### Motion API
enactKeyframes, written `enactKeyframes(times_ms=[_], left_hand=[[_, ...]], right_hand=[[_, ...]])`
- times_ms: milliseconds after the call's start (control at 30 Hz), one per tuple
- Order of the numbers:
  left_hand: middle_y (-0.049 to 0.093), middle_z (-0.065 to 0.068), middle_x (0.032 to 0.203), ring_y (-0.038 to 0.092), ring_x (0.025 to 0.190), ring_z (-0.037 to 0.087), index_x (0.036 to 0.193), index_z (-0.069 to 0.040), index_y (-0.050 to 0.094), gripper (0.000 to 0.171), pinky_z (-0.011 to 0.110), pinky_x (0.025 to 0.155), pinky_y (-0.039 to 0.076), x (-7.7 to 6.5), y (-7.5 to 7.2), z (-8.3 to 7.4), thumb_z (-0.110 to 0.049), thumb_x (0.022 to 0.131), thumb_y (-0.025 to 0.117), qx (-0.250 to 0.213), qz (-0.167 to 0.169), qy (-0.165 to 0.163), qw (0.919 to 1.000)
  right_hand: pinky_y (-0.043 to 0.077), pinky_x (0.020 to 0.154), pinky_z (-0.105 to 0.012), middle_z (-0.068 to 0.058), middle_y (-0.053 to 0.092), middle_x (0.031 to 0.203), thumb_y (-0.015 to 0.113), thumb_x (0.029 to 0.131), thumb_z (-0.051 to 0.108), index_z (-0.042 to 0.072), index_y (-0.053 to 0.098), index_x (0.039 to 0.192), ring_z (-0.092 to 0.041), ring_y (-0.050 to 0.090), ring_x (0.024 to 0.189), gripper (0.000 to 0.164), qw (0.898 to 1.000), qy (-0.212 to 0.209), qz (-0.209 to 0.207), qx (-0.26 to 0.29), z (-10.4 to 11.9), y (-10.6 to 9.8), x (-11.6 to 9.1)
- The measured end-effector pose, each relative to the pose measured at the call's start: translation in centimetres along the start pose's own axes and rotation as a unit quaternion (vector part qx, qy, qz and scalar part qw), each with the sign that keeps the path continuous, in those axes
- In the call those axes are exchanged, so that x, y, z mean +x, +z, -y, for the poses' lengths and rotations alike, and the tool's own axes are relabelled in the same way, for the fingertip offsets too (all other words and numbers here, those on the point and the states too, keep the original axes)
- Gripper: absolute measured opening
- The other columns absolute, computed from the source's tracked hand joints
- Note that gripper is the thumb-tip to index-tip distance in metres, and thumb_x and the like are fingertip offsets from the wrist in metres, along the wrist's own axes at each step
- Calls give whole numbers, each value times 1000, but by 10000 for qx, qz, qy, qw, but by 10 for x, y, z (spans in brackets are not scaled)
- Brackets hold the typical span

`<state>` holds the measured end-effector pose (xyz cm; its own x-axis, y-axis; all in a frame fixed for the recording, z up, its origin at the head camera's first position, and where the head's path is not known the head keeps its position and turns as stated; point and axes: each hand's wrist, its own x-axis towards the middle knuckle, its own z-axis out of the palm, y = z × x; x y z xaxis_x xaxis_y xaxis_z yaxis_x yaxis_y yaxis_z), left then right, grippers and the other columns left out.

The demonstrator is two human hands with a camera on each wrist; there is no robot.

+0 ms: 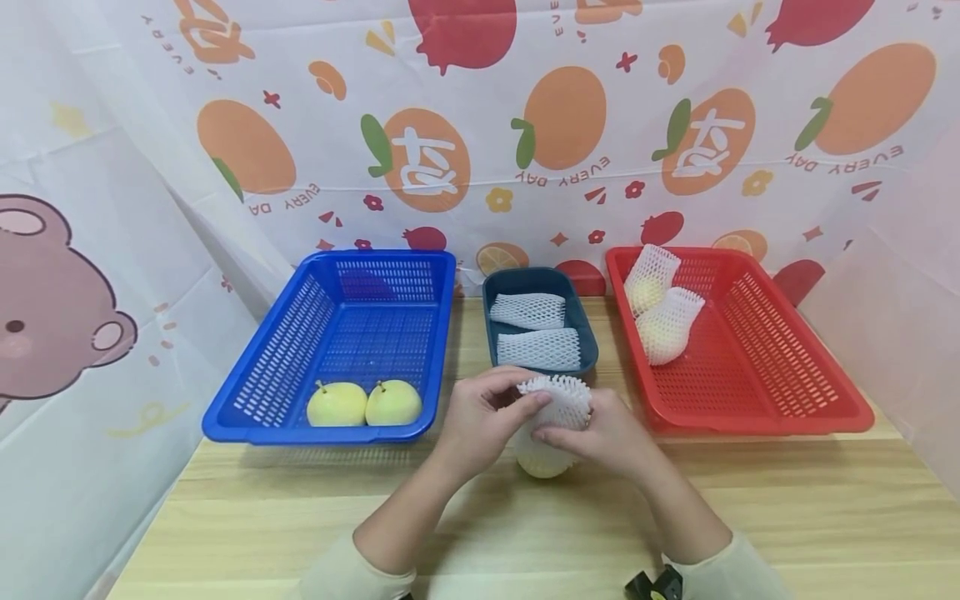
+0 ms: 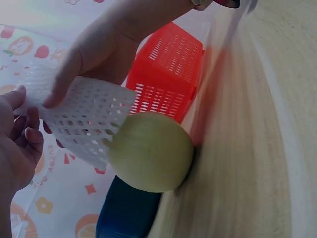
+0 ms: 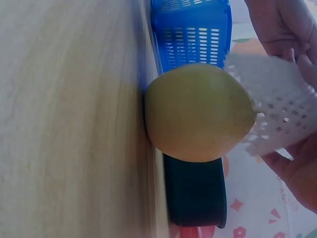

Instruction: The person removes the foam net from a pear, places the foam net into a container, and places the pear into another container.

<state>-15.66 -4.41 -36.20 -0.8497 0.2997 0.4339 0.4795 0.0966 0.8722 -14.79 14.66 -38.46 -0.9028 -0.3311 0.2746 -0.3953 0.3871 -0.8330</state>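
A white foam net sleeve is held upright over a yellow-green pear that rests on the table. My left hand pinches the sleeve's upper edge between thumb and fingers. From the other side my right hand grips the same sleeve, its thumb across the front. The sleeve's lower opening sits at the top of the pear in the left wrist view, and most of the fruit shows bare below the mesh.
A blue basket on the left holds two pears. Behind my hands, a dark teal tray contains two flat foam sleeves. The red basket on the right has two sleeved pears. A fruit-print cloth hangs behind.
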Motion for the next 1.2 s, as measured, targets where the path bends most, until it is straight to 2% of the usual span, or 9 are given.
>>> enactKeyframes(times_ms=[200,367,600,767,900,967,1067,1133,1200], left_hand=[[64,0,89,55,72,14,103,-13,70,23,22,58,49,0,-3,-7,-21,82,74,-35,26,153,9999],[61,-3,89,50,70,14,100,-16,70,21,21,55,44,1,-3,-6,-23,81,75,226,191,184,9994],[66,2,84,49,60,12,93,-10,72,14,21,49,43,3,-7,-2,-15,80,75,-168,-692,289,9970],[69,5,90,58,69,13,96,-5,71,17,23,58,53,5,-9,-2,-10,80,74,-818,-1138,153,9900],[68,7,91,60,73,15,98,-4,70,19,23,61,53,6,-10,-1,-10,80,74,-950,-1208,-36,9881],[68,5,93,59,77,17,101,-7,69,22,23,62,51,6,-9,3,-14,80,75,-778,-948,-264,9921],[68,2,102,60,90,18,108,-12,68,31,28,71,51,6,-5,14,-23,80,75,-182,-110,-689,9974],[67,-2,110,59,102,16,113,-16,66,36,33,79,51,5,0,22,-28,80,75,334,661,-887,9933],[66,-5,114,58,108,11,114,-17,67,37,35,88,50,4,5,31,-31,80,75,853,1332,-932,9830]], right_hand=[[57,67,-26,-6,71,93,78,76,15,6,69,102,-11,66,80,29,9957,-730,-551,-118,1,1,2],[56,66,-26,-6,72,92,78,76,11,5,69,101,-10,66,78,27,9933,-904,-687,-187,3,0,3],[56,73,-27,-4,72,99,76,79,17,10,70,106,-12,67,84,28,9971,-358,-536,406,7,-7,4],[57,70,-30,-5,72,98,75,80,15,10,72,104,-16,67,81,25,9923,-115,-872,875,10,-17,4],[57,70,-31,-6,71,99,76,79,15,7,71,105,-17,67,83,27,9861,98,-1263,1078,11,-25,6],[57,71,-30,-5,72,99,76,79,16,7,71,105,-17,67,85,28,9810,226,-1580,1105,11,-30,7],[57,73,-27,-4,72,99,76,79,19,8,71,106,-16,66,86,30,9723,351,-2110,937,10,-37,10],[56,74,-25,-3,71,101,76,79,24,11,71,108,-15,66,88,32,9671,502,-2363,800,9,-40,12],[55,75,-22,-3,71,101,75,80,27,13,71,108,-14,64,88,32,9642,569,-2521,587,7,-42,15]])
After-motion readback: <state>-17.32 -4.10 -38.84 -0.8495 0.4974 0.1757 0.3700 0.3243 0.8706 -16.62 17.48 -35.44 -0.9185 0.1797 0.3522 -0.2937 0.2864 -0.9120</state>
